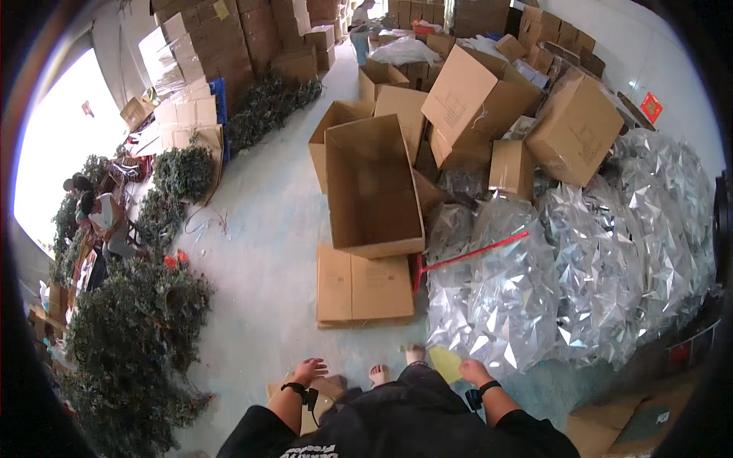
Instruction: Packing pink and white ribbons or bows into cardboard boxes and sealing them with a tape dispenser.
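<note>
My left hand hangs in front of me with its fingers loosely stretched and nothing visible in it. Below it lies a piece of brown cardboard, partly hidden by my arm. My right hand is beside a flat yellow sheet; whether it grips or only overlaps the sheet cannot be made out. Both wrists wear black bands. Ahead of me a large opened cardboard box leans with its hollow side toward me, above a flat closed carton.
Clear bags of silvery star-shaped pieces pile up at right, with a red stick across them. More cartons tower behind. Dark green artificial foliage heaps at left, near seated people. Another person stands far off.
</note>
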The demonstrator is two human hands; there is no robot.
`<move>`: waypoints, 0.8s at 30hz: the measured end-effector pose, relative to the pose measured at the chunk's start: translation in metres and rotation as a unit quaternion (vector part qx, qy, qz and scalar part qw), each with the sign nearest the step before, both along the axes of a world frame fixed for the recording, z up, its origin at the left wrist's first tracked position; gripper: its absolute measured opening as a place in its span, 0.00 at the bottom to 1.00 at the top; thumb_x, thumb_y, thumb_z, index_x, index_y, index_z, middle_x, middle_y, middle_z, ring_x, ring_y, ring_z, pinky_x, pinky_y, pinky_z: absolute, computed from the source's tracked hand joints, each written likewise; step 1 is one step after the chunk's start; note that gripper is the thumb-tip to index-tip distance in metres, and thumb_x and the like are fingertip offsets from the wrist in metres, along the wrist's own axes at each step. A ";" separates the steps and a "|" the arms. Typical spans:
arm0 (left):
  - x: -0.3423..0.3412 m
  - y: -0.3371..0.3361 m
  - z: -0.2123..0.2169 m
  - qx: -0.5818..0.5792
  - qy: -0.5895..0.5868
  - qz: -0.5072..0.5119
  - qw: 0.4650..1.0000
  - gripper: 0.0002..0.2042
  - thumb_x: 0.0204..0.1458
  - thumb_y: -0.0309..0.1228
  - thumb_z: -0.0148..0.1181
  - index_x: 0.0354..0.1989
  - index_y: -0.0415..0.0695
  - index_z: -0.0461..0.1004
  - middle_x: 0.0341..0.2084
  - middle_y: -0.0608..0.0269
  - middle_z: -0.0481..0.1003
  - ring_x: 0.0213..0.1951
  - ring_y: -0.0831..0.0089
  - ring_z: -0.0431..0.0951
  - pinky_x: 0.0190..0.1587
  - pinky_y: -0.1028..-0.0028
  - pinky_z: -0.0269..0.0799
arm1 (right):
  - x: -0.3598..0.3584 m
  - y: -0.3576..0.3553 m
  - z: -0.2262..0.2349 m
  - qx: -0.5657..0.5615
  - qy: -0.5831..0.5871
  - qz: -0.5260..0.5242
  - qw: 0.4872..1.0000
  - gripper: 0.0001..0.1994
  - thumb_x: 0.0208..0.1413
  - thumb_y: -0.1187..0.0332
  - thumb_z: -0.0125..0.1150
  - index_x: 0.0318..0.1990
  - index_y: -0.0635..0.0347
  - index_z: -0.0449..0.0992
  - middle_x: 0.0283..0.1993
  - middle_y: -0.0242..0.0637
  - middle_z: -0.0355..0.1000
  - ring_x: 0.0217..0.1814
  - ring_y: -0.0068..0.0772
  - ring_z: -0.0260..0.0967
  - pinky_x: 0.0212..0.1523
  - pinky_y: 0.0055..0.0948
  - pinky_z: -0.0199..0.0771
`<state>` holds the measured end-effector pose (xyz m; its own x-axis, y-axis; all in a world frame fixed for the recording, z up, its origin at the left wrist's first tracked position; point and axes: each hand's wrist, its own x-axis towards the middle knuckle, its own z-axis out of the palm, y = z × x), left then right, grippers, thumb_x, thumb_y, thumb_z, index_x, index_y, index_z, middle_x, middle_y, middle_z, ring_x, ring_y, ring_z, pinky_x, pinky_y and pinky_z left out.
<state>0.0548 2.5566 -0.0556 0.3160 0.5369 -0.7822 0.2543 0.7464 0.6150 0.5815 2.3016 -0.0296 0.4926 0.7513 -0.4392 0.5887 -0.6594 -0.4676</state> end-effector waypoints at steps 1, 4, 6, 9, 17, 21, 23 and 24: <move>0.008 0.015 0.007 -0.010 -0.012 0.089 0.996 0.16 0.62 0.36 0.51 0.52 0.38 0.73 0.41 0.50 0.80 0.40 0.57 0.82 0.37 0.62 0.78 | 0.011 0.005 -0.012 -0.071 0.033 0.038 0.996 0.16 0.53 0.57 0.60 0.41 0.59 0.81 0.40 0.45 0.80 0.44 0.46 0.79 0.45 0.39 0.77; 0.024 0.028 0.008 0.055 0.036 0.188 0.980 0.13 0.59 0.33 0.54 0.45 0.36 0.75 0.33 0.56 0.80 0.29 0.67 0.80 0.28 0.71 0.75 | 0.048 0.013 -0.061 -0.209 0.067 0.300 0.928 0.19 0.53 0.52 0.62 0.41 0.59 0.82 0.42 0.42 0.81 0.41 0.44 0.79 0.43 0.40 0.77; 0.017 0.010 -0.015 0.090 0.109 0.155 0.978 0.10 0.61 0.32 0.51 0.44 0.40 0.74 0.32 0.55 0.78 0.30 0.65 0.80 0.28 0.72 0.73 | 0.061 0.046 -0.061 -0.189 0.089 0.305 0.929 0.25 0.54 0.44 0.59 0.40 0.60 0.82 0.42 0.42 0.81 0.35 0.44 0.79 0.39 0.42 0.77; 0.013 -0.006 -0.048 0.012 -0.004 0.245 0.970 0.10 0.56 0.31 0.56 0.35 0.35 0.78 0.26 0.56 0.78 0.28 0.66 0.79 0.30 0.67 0.75 | 0.082 0.132 -0.070 -0.275 0.070 0.329 0.901 0.33 0.56 0.37 0.54 0.41 0.64 0.82 0.43 0.49 0.80 0.40 0.47 0.79 0.42 0.44 0.75; 0.008 -0.084 0.019 0.045 0.282 -0.104 0.953 0.15 0.56 0.40 0.59 0.39 0.40 0.82 0.25 0.54 0.79 0.30 0.66 0.80 0.37 0.65 0.75 | 0.085 0.429 -0.016 0.225 0.011 0.016 0.974 0.43 0.51 0.39 0.63 0.55 0.78 0.65 0.48 0.71 0.72 0.54 0.68 0.71 0.55 0.51 0.73; 0.029 -0.061 0.031 0.057 0.352 -0.147 0.923 0.17 0.57 0.42 0.60 0.40 0.41 0.84 0.24 0.55 0.80 0.30 0.69 0.80 0.36 0.66 0.75 | 0.088 0.518 -0.003 0.199 -0.027 -0.041 0.979 0.40 0.52 0.39 0.62 0.55 0.73 0.69 0.50 0.65 0.74 0.54 0.65 0.71 0.56 0.51 0.72; 0.113 -0.004 0.118 0.038 0.324 -0.056 0.944 0.15 0.58 0.38 0.59 0.42 0.39 0.83 0.26 0.63 0.81 0.28 0.74 0.79 0.31 0.72 0.74 | 0.094 0.536 -0.007 0.164 -0.023 -0.008 0.986 0.37 0.54 0.40 0.61 0.54 0.71 0.71 0.50 0.63 0.74 0.54 0.65 0.71 0.56 0.51 0.72; 0.105 0.004 0.098 0.019 0.265 -0.003 0.964 0.14 0.59 0.36 0.58 0.45 0.39 0.82 0.29 0.63 0.81 0.29 0.74 0.78 0.31 0.73 0.74 | 0.093 0.542 -0.004 0.120 0.003 0.007 0.993 0.34 0.57 0.42 0.59 0.53 0.69 0.72 0.50 0.62 0.74 0.54 0.64 0.72 0.56 0.51 0.72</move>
<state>0.1593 2.5609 0.0426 -0.1198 0.5680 -0.8143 0.5454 0.7230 0.4241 0.6741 2.8433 -0.0335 0.4792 0.8412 -0.2504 0.5938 -0.5208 -0.6133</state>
